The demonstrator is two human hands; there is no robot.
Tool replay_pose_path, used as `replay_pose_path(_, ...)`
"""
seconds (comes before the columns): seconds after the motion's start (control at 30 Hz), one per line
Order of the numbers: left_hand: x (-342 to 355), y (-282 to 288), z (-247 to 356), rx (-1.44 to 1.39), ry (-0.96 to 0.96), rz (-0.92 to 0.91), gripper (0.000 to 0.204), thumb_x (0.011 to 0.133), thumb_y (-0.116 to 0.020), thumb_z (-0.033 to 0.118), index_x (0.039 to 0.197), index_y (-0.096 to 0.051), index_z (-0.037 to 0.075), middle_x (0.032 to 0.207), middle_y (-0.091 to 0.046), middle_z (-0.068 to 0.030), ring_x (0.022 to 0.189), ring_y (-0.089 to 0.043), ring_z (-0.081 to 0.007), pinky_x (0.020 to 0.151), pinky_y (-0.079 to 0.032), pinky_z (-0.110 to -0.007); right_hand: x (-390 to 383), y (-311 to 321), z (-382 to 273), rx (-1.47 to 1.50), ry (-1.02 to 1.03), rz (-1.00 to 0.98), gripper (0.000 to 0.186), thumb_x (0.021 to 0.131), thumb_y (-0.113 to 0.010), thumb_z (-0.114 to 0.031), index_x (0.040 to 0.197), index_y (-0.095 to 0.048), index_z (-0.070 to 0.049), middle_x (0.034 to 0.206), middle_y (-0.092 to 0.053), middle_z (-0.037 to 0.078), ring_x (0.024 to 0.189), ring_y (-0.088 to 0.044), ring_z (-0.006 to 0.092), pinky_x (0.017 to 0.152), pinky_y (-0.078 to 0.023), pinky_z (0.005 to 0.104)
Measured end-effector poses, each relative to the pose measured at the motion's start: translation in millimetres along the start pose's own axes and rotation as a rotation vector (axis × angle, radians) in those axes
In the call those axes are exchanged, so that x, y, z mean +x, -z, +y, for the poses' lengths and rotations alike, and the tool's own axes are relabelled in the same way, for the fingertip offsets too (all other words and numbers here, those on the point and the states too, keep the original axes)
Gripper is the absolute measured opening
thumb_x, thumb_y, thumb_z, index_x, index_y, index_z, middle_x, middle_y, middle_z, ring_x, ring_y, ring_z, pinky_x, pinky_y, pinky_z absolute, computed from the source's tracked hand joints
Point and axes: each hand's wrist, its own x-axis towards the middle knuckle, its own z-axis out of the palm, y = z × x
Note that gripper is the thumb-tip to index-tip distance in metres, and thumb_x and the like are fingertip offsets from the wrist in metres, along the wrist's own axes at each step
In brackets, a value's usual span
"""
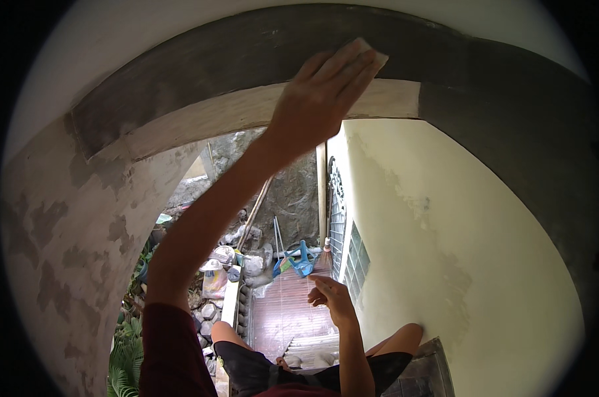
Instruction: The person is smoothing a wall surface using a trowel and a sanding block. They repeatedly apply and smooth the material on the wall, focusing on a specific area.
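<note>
My left hand is raised, its fingers pressed over a small pale pad against the dark grey band that arches overhead. A lighter strip runs along the band's lower edge, beneath my wrist. My right hand hangs lower at centre right, fingers loosely bent and apart, with nothing seen in it.
A patchy wall stands left, a pale wall right with a grille. Below, past my knees, are pinkish corrugated sheeting, blue plastic items, long poles, a broom, rubble and plants.
</note>
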Motion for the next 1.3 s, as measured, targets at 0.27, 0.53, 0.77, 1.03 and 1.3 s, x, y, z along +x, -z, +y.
replay_pose_path(0.27,-10,40,-97,0.139,-0.366,-0.478,0.070,0.081,-0.061,-0.001,0.145,-0.036,0.012,0.151,-0.038,-0.0042,0.140,-0.035,-0.0174,0.119,-0.030,-0.037,12,38,-8,-0.065,-0.060,-0.078,0.034,0.099,-0.056,-0.025,0.125,-0.060,-0.003,0.093,-0.070,0.013,0.080,-0.070,0.0195,0.068,-0.055,0.0293)
replay_pose_path(0.53,32,-28,-52,-0.055,-0.344,-0.330,0.073,0.080,-0.060,0.000,0.147,-0.034,0.012,0.153,-0.035,-0.0041,0.141,-0.032,-0.0186,0.120,-0.027,-0.039,15,71,-7,-0.018,0.022,0.085,0.034,0.099,-0.054,-0.024,0.126,-0.059,-0.004,0.097,-0.070,0.014,0.083,-0.070,0.0194,0.071,-0.055,0.0298)
replay_pose_path(0.77,67,-65,-23,0.024,-0.322,-0.260,0.071,0.082,-0.064,0.005,0.147,-0.035,0.011,0.152,-0.038,-0.0045,0.140,-0.035,-0.0177,0.119,-0.025,-0.039,16,67,14,-0.011,-0.073,-0.017,0.035,0.099,-0.054,-0.025,0.127,-0.057,-0.004,0.101,-0.070,0.015,0.085,-0.070,0.0215,0.073,-0.055,0.0307)
replay_pose_path(1.03,-14,33,-71,0.067,-0.230,-0.533,0.069,0.084,-0.063,0.006,0.147,-0.035,0.014,0.152,-0.038,-0.0012,0.142,-0.031,-0.0170,0.119,-0.026,-0.044,-23,154,31,0.051,-0.075,0.358,0.039,0.097,-0.052,-0.025,0.126,-0.054,0.001,0.100,-0.068,0.016,0.084,-0.069,0.0236,0.072,-0.054,0.0331)
replay_pose_path(1.3,51,-40,-32,0.145,-0.311,-0.360,0.065,0.091,-0.057,0.012,0.150,-0.030,0.015,0.153,-0.035,-0.0012,0.142,-0.032,-0.0169,0.118,-0.027,-0.043,-34,145,49,0.026,-0.090,0.397,0.042,0.096,-0.051,-0.028,0.128,-0.054,-0.001,0.104,-0.069,0.018,0.086,-0.069,0.0241,0.073,-0.054,0.0329)
